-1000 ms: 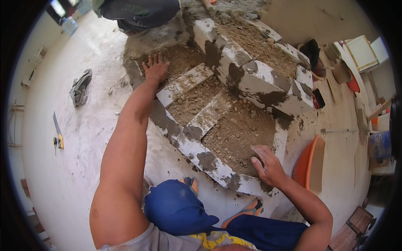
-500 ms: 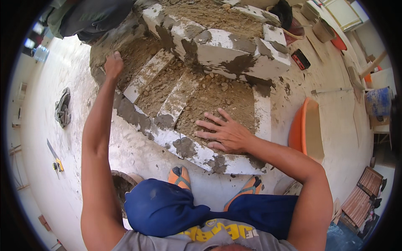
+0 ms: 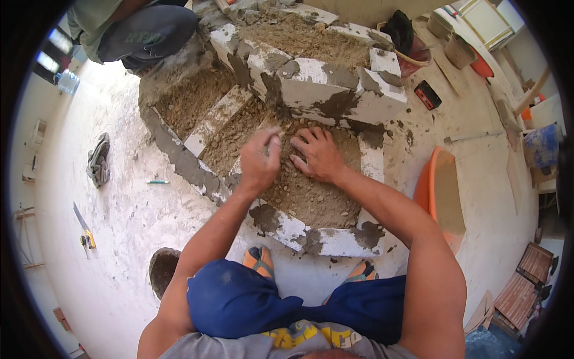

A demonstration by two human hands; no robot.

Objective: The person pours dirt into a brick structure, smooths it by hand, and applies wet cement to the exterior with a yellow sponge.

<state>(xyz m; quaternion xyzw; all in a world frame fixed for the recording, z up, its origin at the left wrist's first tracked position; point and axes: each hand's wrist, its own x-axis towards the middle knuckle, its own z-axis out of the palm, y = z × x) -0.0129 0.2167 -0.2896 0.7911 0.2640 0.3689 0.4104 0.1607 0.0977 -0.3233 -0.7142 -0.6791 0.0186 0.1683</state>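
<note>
my left hand [image 3: 260, 160], curled, whether empty i can't tell, has joined my loosely spread right hand [image 3: 318, 157], bringing both to the rubble fill [image 3: 320, 200]

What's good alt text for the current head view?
A person's bare left hand and right hand are close together over loose brown soil bordered by white blocks patched with grey mortar. Another person crouches at upper left; an orange tub is at right.
</note>
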